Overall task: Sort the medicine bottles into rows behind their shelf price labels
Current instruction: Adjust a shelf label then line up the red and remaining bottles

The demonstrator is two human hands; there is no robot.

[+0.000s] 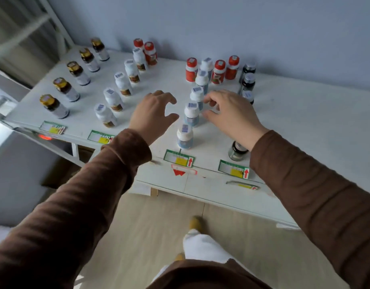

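A row of white-capped, blue-labelled bottles (pixel 191 113) runs back from a green price label (pixel 179 158) on the white shelf (pixel 305 122). My left hand (pixel 151 113) hovers open just left of this row, holding nothing. My right hand (pixel 227 110) hovers open just right of it, fingers curled near the third bottle (pixel 197 95). Gold-capped brown bottles (pixel 64 88) line the far left. White bottles with brown labels (pixel 121 83) form the second row. Red bottles (pixel 219 69) stand at the back. Dark bottles (pixel 247 80) stand behind the right label (pixel 234 168).
Two more price labels (pixel 52 127) sit on the shelf's front edge at left. A dark bottle (pixel 237 150) stands under my right forearm. Two red bottles (pixel 149 52) stand behind the second row. The wall is close behind. A lower ledge carries another label (pixel 242 185).
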